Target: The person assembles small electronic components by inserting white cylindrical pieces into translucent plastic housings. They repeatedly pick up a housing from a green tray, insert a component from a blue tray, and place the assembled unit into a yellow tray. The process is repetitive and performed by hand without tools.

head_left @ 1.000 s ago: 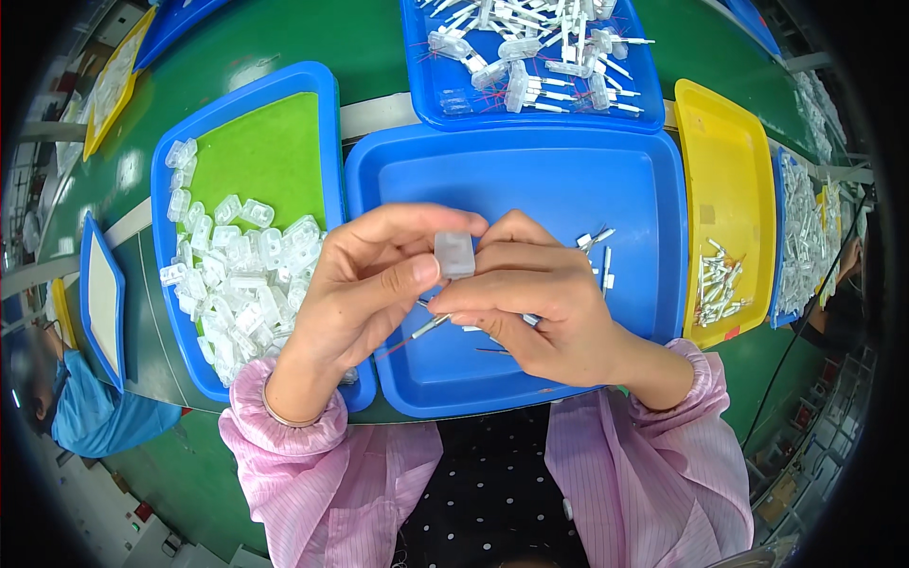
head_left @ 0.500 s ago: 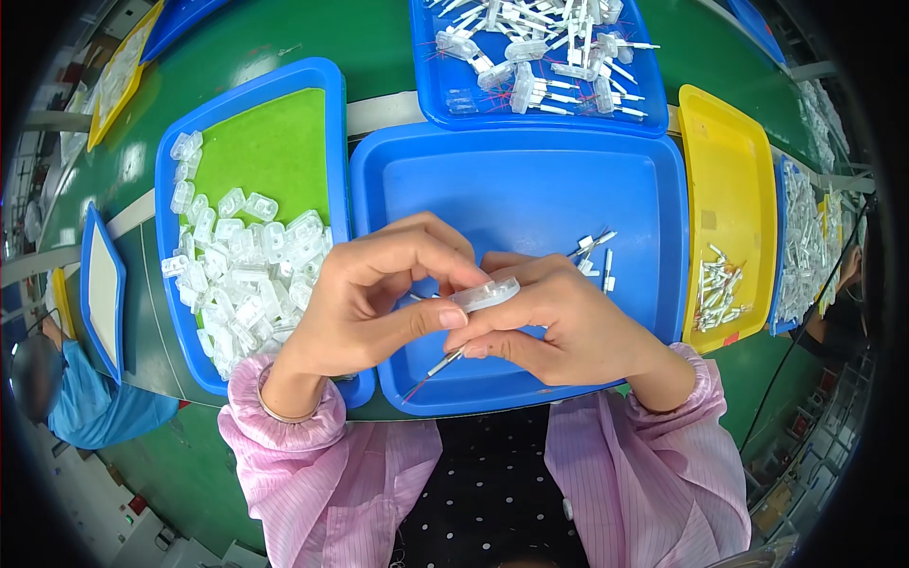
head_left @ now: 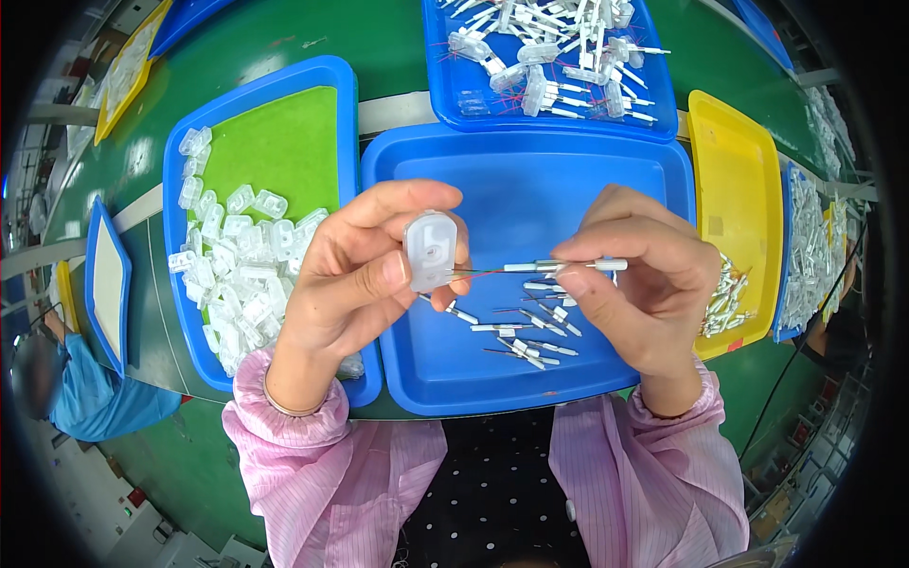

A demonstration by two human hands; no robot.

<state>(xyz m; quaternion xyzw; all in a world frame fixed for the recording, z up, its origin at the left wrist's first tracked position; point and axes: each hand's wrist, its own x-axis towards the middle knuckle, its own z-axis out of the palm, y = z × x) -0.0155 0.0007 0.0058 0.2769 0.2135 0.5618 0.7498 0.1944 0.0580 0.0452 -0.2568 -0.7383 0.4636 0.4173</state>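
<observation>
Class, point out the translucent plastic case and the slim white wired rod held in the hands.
Translucent plastic case (head_left: 431, 250): head view, on its broad front face.
Slim white wired rod (head_left: 522, 268): head view, on its white left end.

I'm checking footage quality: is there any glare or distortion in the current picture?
In the head view, pale glare on the green table; in the head view, the yellow tray bows and corners go black; also there, the clear case looks fairly sharp.

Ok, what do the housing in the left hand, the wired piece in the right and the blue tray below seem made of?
Housing: probably frosted plastic; it looks milky and translucent.
Wired piece: smooth, opaque white sections look plastic; the coloured leads, likely insulated wire.
Blue tray: likely moulded plastic, soft sheen and rounded corners.
</observation>
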